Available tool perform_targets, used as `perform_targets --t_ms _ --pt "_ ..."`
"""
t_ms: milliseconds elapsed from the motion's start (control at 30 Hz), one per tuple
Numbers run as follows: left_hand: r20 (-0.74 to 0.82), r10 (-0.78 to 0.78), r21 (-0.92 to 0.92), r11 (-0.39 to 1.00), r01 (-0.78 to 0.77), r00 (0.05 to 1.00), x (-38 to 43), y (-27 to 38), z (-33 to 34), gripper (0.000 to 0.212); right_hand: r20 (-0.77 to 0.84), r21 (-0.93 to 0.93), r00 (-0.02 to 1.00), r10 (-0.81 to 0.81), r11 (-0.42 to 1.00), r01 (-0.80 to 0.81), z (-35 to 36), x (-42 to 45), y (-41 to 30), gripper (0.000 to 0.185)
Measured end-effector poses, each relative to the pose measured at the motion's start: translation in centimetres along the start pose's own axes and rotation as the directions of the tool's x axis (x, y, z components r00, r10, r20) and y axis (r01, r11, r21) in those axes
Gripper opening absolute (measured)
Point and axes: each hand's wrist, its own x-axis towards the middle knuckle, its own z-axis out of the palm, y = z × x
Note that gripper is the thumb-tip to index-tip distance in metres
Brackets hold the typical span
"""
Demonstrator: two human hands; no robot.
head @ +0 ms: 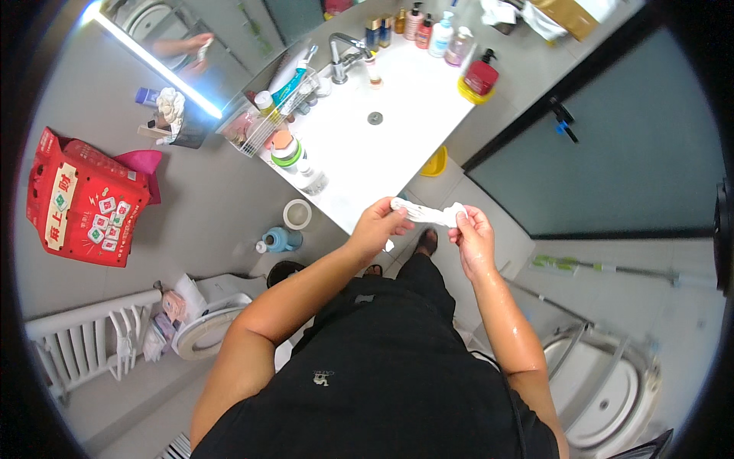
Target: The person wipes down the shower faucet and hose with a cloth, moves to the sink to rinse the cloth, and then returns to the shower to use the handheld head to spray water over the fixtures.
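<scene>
A twisted white cloth (425, 214) stretches between my two hands, just off the front edge of the white washbasin (395, 152). My left hand (383, 222) pinches one end between thumb and fingers. On the other end, bunched up, my right hand (473, 229) has its grip. My right forearm looks wet and shiny. The cloth's exact kind cannot be told. Farther back stands the chrome faucet (339, 63), with a small tube (373, 72) upright beside it. A drain (375, 118) sits in the basin's bottom.
Several pump bottles (440, 37) line the basin's back right. A wire basket (269, 123) with toothpaste stands on its left side, near jars (287, 150). A red bag (92, 198) hangs at left. Below are a toilet (209, 333) and a white radiator (97, 335); a glass door (602, 149) is at right.
</scene>
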Motion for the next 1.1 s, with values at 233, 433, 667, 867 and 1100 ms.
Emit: perform_targets --t_ms 233,433,667,867,1100 --pt "-0.454 -0.080 -0.348 0.933 -0.094 0.888 7.3 1.0 -6.3 0.016 0.405 -0.336 0.850 0.337 0.919 -0.205 4.8 17.3 -0.4 0.028" --pt "-0.852 -0.104 -0.071 0.994 0.083 0.513 7.3 -5.1 -9.8 0.011 0.518 -0.718 0.596 0.613 0.691 -0.087 7.4 29.3 0.2 0.033" --pt "-0.939 -0.105 -0.138 0.987 -0.079 0.327 16.2 -1.9 -5.0 0.009 0.388 -0.556 0.792 0.471 0.805 -0.207 11.8 45.8 -2.8 0.026" --pt "-0.947 -0.176 -0.235 0.950 0.205 -0.270 22.1 -5.6 -6.9 0.054 0.690 -0.169 0.680 0.250 0.968 -0.185 23.6 54.1 -5.5 0.036" --pt "-0.708 -0.467 -0.703 0.545 -0.457 0.530 37.2 1.7 -10.0 0.034 0.419 -0.049 0.884 0.207 0.977 -0.206 21.1 57.0 -0.6 0.041"
